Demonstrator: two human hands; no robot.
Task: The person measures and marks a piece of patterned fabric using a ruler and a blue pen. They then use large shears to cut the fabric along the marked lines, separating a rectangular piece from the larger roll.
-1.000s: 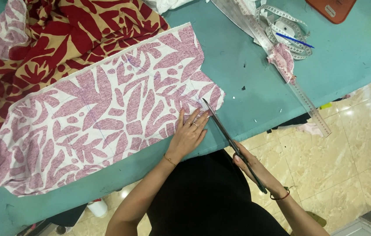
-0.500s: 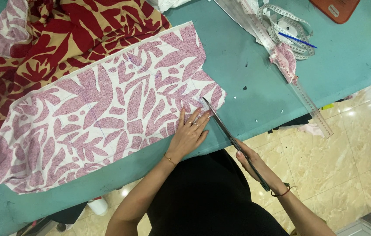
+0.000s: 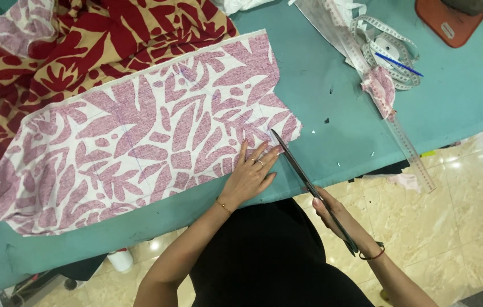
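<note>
A pink and white leaf-patterned fabric point(image 3: 139, 136) lies flat on the teal table point(image 3: 321, 91). My left hand point(image 3: 250, 176) presses flat on the fabric's lower right part, fingers spread, close to its right edge. My right hand point(image 3: 332, 213) grips the handles of long dark scissors point(image 3: 298, 167), held off the table's front edge. The blades point up and left, and their tip meets the fabric's right edge just beside my left fingertips.
Red and tan patterned cloth point(image 3: 82, 51) is bunched at the back left. A clear ruler point(image 3: 406, 142), a coiled tape measure point(image 3: 384, 42), a blue pen point(image 3: 398, 63) and a pink scrap point(image 3: 381, 88) lie at the right. An orange object point(image 3: 449, 23) sits at the far back right.
The scissors and my right hand have barely shifted along the fabric's right edge. My left hand stays pressed on the fabric.
</note>
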